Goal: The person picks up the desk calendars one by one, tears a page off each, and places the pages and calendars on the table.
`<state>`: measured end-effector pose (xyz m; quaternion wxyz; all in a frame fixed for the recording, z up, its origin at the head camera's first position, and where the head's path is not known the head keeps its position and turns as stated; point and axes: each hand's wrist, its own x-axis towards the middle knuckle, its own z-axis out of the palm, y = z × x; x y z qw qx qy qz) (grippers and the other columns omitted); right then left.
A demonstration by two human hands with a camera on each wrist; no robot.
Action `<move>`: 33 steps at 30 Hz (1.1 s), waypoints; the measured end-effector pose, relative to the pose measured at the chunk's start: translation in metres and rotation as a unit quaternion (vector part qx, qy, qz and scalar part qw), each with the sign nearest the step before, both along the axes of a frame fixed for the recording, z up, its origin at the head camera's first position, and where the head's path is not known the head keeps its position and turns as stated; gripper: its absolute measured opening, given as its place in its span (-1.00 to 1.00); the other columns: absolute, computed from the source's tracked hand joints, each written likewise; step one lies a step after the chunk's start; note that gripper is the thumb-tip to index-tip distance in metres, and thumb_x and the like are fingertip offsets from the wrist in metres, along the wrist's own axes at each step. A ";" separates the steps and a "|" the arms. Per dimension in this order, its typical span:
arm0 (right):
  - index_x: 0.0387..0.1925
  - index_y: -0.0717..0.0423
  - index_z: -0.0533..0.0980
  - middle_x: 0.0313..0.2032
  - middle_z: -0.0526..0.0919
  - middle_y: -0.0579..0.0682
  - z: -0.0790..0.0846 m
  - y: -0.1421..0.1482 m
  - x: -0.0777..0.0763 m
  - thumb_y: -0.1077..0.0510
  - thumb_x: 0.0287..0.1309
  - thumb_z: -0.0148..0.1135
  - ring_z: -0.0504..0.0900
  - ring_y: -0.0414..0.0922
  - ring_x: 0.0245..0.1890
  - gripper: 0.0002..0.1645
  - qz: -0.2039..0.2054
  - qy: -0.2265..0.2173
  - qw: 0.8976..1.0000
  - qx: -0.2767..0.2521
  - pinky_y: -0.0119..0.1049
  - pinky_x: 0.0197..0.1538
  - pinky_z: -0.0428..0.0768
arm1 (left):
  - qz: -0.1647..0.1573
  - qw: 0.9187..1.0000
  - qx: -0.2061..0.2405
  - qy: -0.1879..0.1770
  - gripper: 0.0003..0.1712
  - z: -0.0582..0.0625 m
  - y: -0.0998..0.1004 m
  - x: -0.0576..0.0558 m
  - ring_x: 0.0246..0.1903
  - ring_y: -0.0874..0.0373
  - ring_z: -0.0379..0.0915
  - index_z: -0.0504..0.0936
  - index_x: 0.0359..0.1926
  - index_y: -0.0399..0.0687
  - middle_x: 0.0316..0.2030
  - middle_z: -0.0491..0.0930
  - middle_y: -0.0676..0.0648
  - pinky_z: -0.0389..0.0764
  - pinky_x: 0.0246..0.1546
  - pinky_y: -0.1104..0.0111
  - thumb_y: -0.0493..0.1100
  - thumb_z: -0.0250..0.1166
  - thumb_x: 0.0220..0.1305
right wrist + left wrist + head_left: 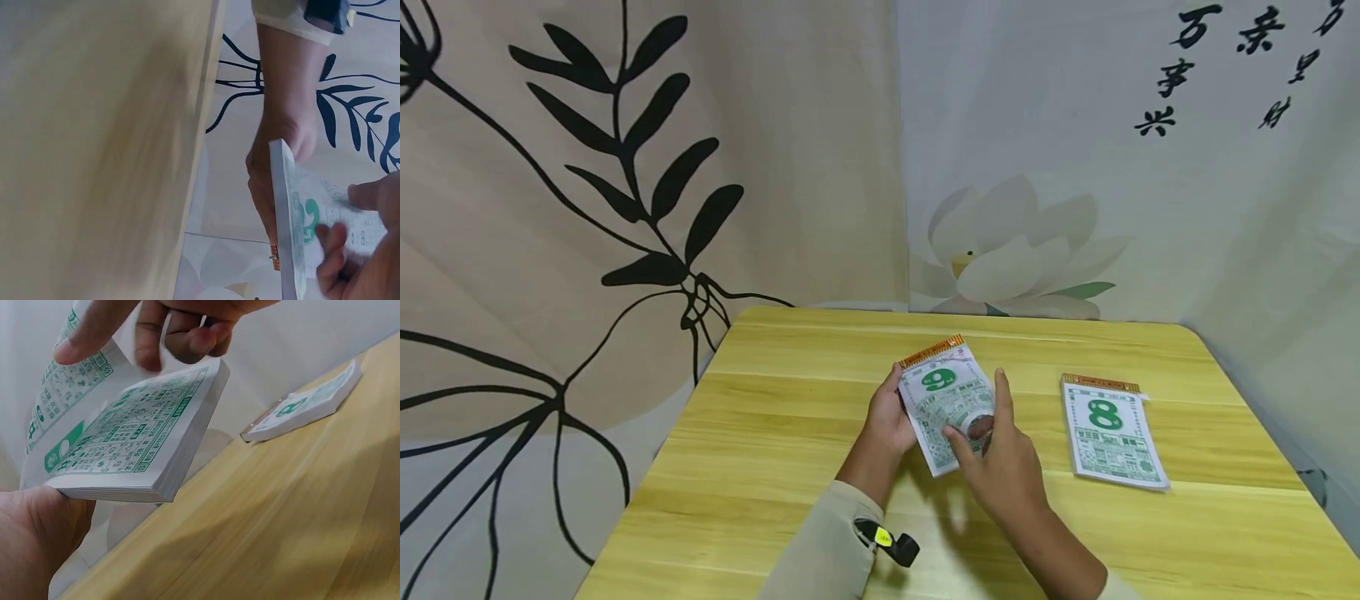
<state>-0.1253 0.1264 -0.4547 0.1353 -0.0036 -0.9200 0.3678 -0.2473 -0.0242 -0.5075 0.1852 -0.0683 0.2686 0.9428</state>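
Note:
A tear-off calendar pad [951,400] with an orange header and green print is held up over the table by my left hand [892,417], which grips its left side. In the left wrist view, a leaf [59,387] of the pad stands lifted, and my right thumb [75,350] touches it. My right hand [1007,467] is over the pad's lower right side, its index finger pointing up. Its other fingers [334,250] hang loosely bent near the page. A second calendar pad [1112,433], with a green 8, lies flat to the right.
The wood-grain table [760,400] has rounded far corners. Behind it hang pale curtains [820,150] printed with dark leaves, a lotus and characters. A black strap device [887,540] sits on my left sleeve.

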 end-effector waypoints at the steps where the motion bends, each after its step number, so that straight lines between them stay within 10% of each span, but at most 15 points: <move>1: 0.79 0.01 -0.15 -0.28 0.74 0.04 -0.001 -0.001 0.001 -0.05 0.40 0.52 0.49 -0.23 -0.55 0.30 0.013 0.005 1.000 -0.007 -0.33 -0.47 0.47 | 0.001 1.000 0.001 0.001 -0.47 0.000 0.000 0.000 0.19 0.12 0.67 0.39 0.39 0.00 0.21 0.59 -0.06 0.77 0.13 0.28 0.22 -0.19 0.80; 9: 0.70 -0.01 0.26 -0.63 0.62 -0.05 -0.015 -0.007 0.002 0.20 0.50 0.39 0.33 -0.45 -0.73 -0.13 0.113 0.048 0.990 -0.067 -0.46 -0.66 0.42 | 0.001 1.000 -0.014 0.017 -0.38 0.003 0.002 0.000 0.38 0.04 0.54 0.32 0.55 0.00 0.36 0.52 -0.09 0.74 0.23 0.24 0.23 -0.23 0.80; 15: 0.24 0.16 0.72 -0.63 0.62 0.00 -0.015 -0.003 -0.001 0.30 0.55 0.28 0.41 -0.38 -0.77 -0.66 0.162 -0.024 0.963 -0.216 -0.45 -0.66 0.46 | 0.002 0.999 -0.028 0.024 -0.36 0.007 0.004 0.001 0.44 0.02 0.49 0.30 0.58 -0.03 0.39 0.50 -0.10 0.72 0.28 0.26 0.22 -0.26 0.81; 24: 0.08 0.31 0.76 -0.57 0.65 -0.07 -0.017 -0.001 -0.005 0.32 0.42 0.39 0.47 -0.31 -0.73 -0.74 0.190 -0.086 0.936 -0.282 -0.47 -0.61 0.43 | -0.009 0.999 -0.013 0.031 -0.34 0.013 0.005 0.003 0.39 0.05 0.51 0.27 0.59 -0.02 0.36 0.51 -0.07 0.69 0.26 0.27 0.24 -0.27 0.80; 33: -0.02 0.31 0.80 -0.65 0.60 -0.16 -0.019 -0.001 -0.005 0.34 0.39 0.40 0.44 -0.35 -0.76 -0.80 0.188 -0.081 0.938 -0.281 -0.47 -0.65 0.42 | 0.008 0.999 -0.032 0.023 -0.38 0.012 0.005 0.003 0.34 0.06 0.55 0.34 0.54 -0.04 0.32 0.56 -0.07 0.70 0.24 0.28 0.21 -0.24 0.80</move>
